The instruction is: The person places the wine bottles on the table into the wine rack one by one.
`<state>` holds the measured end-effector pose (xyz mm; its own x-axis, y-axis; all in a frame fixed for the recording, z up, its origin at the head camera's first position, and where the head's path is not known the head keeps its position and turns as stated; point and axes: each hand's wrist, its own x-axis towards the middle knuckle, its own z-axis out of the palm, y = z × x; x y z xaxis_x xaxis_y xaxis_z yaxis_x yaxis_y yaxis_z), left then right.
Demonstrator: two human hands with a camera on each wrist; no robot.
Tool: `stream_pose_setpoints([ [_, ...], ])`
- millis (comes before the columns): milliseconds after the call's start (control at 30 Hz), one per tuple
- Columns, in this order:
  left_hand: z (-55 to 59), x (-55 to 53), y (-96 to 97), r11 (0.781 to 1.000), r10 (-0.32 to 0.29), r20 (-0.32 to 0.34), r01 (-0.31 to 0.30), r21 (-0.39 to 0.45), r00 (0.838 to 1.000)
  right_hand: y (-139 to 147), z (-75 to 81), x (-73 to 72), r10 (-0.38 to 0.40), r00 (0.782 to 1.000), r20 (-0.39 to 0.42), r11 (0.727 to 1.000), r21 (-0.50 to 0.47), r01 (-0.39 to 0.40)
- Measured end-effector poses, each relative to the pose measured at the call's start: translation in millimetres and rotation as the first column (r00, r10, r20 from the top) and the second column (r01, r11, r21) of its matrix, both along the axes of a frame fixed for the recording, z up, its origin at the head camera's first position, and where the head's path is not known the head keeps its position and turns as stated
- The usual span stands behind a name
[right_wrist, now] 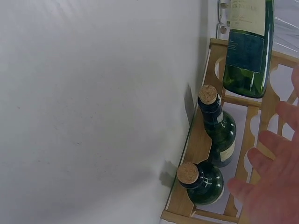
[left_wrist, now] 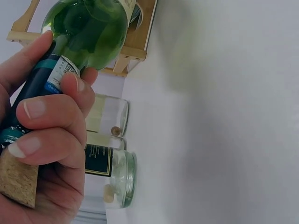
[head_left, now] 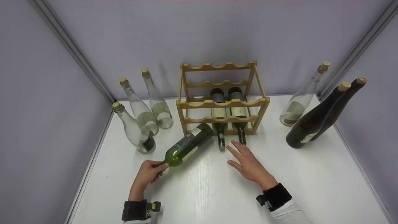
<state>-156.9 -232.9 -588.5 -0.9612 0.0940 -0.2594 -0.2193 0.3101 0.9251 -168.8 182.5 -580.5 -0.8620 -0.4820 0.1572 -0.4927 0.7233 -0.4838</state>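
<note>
My left hand [head_left: 149, 174] grips a green wine bottle [head_left: 189, 145] by its neck, fingers curled round it just ahead of the cork [left_wrist: 18, 179]. The bottle is tilted, its base toward the lower left of the wooden wine rack [head_left: 222, 103]. Two dark green bottles lie in the rack's bottom row, necks toward me: one nearer the middle [right_wrist: 222, 137] and one on the right [right_wrist: 205, 184]. My right hand [head_left: 248, 163] holds nothing; its fingers are spread close to the necks of those two bottles.
Several clear corked bottles [head_left: 130, 127] stand left of the rack. To the right stand another clear bottle [head_left: 295, 109] and two dark ones [head_left: 311, 124]. Walls enclose the white table [head_left: 202, 193] at the back and both sides.
</note>
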Motion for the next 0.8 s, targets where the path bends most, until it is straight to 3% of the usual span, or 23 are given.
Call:
stream_pose_setpoints([
  [533,-11.6,7.9,17.8,0.985,0.172,0.034,-0.173,0.027,0.985,-21.6,-5.8,2.7,0.034,0.999,0.036,0.999,0.007,-0.035],
  [800,-18.2,6.8,36.9,0.975,0.207,0.036,-0.209,0.069,0.978,-27.1,-10.1,2.3,0.061,0.998,0.02,0.998,0.006,-0.061],
])
